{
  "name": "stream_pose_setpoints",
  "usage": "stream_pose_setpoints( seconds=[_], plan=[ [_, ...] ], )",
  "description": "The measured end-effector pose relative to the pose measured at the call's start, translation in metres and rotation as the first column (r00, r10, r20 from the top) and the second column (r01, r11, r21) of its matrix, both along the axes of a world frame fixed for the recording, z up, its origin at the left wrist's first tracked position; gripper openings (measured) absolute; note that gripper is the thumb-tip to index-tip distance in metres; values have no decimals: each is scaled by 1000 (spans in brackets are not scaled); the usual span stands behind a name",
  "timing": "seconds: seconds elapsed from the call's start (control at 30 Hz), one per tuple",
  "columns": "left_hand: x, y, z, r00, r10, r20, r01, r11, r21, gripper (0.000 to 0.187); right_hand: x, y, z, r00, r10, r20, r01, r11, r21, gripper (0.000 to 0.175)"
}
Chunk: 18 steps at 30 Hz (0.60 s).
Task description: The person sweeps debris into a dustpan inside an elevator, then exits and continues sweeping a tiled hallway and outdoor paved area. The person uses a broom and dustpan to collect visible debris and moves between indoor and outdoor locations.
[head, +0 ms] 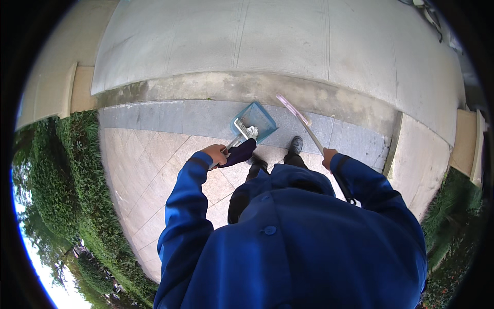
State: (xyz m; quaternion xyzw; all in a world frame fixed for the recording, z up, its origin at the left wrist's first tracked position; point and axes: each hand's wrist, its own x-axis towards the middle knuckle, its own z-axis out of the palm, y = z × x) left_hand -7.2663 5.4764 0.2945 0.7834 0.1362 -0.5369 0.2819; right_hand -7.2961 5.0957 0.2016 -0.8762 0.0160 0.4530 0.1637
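Observation:
My left hand (217, 154) is closed around the pole of a long-handled blue dustpan (263, 117), together with a dark purple cloth (240, 152) that hangs beside the pole. The dustpan rests on the grey paving ahead of my feet. Inside it are crumpled white litter (252, 131) and a light comb-like toothed part (243, 129). On the right, my right hand (329, 158) grips the grey pole of a broom (295, 111), whose pinkish head points up and left, to the right of the dustpan and apart from it. The broom's bristles are hard to make out.
A raised concrete kerb (216, 85) runs across just beyond the dustpan. Pale diagonal tiles (154, 174) lie underfoot. A green hedge (88, 174) borders the left, with more plants (444, 228) at right. Low tan wall ends (83, 89) stand at both sides.

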Motion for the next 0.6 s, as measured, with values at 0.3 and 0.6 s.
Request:
stream_pose_setpoints(
  seconds=[0.3, 0.6],
  plan=[
    [-71, 54, -57, 979, 196, 64, -184, 971, -152, 35, 9, 18, -15, 992, 120, -49, -95, 932, 350, 51],
    [-188, 108, -73, 363, 932, -12, -723, 273, -634, 33, 111, 120, 23, 827, -334, -452, 554, 623, 553, 57]
  ],
)
